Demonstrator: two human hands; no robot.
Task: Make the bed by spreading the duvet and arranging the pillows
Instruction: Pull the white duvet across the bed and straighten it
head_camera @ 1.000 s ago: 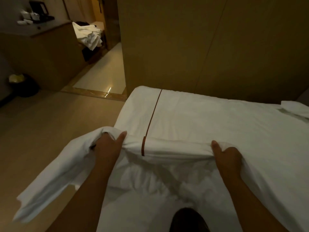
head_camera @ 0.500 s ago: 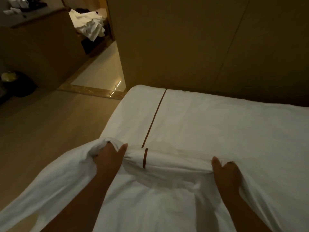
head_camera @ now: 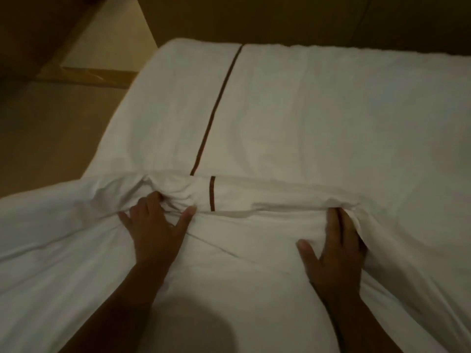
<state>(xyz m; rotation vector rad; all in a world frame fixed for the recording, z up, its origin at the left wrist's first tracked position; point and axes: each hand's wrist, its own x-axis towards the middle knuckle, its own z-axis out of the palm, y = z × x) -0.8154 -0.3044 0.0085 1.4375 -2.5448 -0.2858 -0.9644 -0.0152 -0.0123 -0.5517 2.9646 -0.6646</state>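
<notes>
Two hands, the left hand (head_camera: 155, 225) and right hand (head_camera: 334, 250), press splayed on one white duvet (head_camera: 331, 118), fingers tucked into its one fold.

Tan floor (head_camera: 46, 138) left; wood-panelled wall (head_camera: 254, 19) behind.

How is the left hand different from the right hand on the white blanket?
The left hand has its fingers spread wide, thumb out to the side; the right hand keeps its fingers close together. The left hand sits near the short brown stripe on the fold; the right hand is far from it. The left fingertips press into bunched cloth; the right fingers tuck under the fold's edge. Both rest on the white duvet.
</notes>
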